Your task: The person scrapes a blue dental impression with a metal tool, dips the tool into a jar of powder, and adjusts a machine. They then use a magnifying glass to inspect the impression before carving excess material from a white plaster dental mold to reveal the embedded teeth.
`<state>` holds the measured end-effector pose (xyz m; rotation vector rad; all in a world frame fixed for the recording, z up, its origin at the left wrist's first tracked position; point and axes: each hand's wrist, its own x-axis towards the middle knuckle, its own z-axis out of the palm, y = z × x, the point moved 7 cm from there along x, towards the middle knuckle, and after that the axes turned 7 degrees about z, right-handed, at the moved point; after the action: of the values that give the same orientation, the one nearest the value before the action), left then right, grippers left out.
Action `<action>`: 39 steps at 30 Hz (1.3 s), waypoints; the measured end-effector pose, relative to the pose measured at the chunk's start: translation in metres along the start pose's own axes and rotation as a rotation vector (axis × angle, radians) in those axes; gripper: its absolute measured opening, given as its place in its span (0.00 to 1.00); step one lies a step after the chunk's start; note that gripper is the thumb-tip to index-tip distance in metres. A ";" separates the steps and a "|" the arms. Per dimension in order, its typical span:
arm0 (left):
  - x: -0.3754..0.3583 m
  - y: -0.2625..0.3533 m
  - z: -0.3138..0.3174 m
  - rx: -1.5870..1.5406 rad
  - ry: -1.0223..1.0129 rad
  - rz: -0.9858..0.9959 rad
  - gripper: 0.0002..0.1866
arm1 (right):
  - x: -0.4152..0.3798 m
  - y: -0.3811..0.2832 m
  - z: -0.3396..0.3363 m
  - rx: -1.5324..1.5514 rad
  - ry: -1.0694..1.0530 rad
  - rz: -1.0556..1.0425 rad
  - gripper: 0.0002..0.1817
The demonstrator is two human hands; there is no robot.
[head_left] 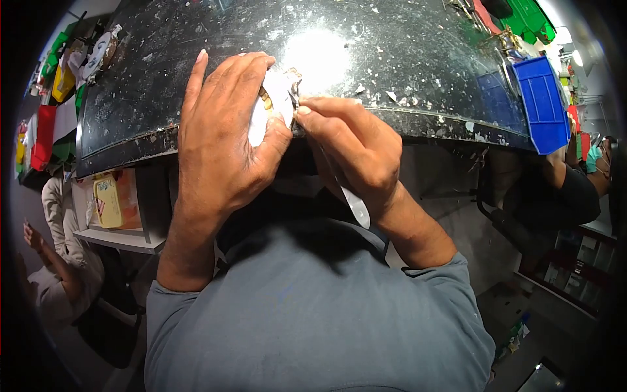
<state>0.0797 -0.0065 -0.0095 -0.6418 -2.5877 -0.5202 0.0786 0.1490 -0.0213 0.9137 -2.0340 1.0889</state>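
Observation:
My left hand (225,130) is wrapped over a white plaster dental model (279,88) near the front edge of the black bench, thumb pressed on its near side. A row of yellowish teeth (265,98) shows between the fingers and thumb. At the model's right side, my right hand (356,144) pinches a slim metal wax knife (356,208). Its broad, rounded blade points down toward my body, while the other end is at the model's edge. Whether that tip touches the plaster is hidden by my fingers.
White scraps and specks litter the black bench (418,59). A blue bin (545,104) stands at the right corner, green bins (526,19) behind it. An open drawer (121,235) holds a yellow box (108,202) at left. People sit on both sides.

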 end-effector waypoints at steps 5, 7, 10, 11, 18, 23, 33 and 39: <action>0.001 0.001 -0.002 0.006 -0.003 0.019 0.32 | -0.001 0.006 -0.002 0.044 -0.024 0.054 0.11; 0.002 0.006 -0.003 0.056 -0.037 0.042 0.38 | 0.002 0.010 -0.011 0.191 0.010 0.089 0.12; 0.003 -0.002 -0.005 -0.034 -0.130 0.156 0.46 | -0.003 0.020 -0.028 0.313 0.133 0.135 0.13; 0.004 -0.009 -0.005 -0.051 -0.220 0.194 0.49 | -0.004 0.022 -0.032 0.273 0.085 0.168 0.12; 0.013 -0.030 -0.033 -0.201 -0.356 0.275 0.56 | -0.017 0.028 -0.037 0.369 -0.045 0.231 0.12; -0.017 0.002 -0.016 0.212 -0.016 -0.220 0.60 | -0.027 0.038 -0.043 0.374 0.036 0.350 0.11; 0.000 -0.009 -0.003 0.037 0.011 0.210 0.39 | -0.017 0.026 -0.039 0.429 -0.024 0.199 0.13; 0.000 -0.015 -0.004 0.021 -0.093 0.286 0.44 | -0.014 0.011 -0.031 0.356 -0.086 0.071 0.11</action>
<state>0.0733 -0.0204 -0.0097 -1.0309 -2.5215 -0.3772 0.0837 0.1841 -0.0236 1.0853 -1.9881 1.5075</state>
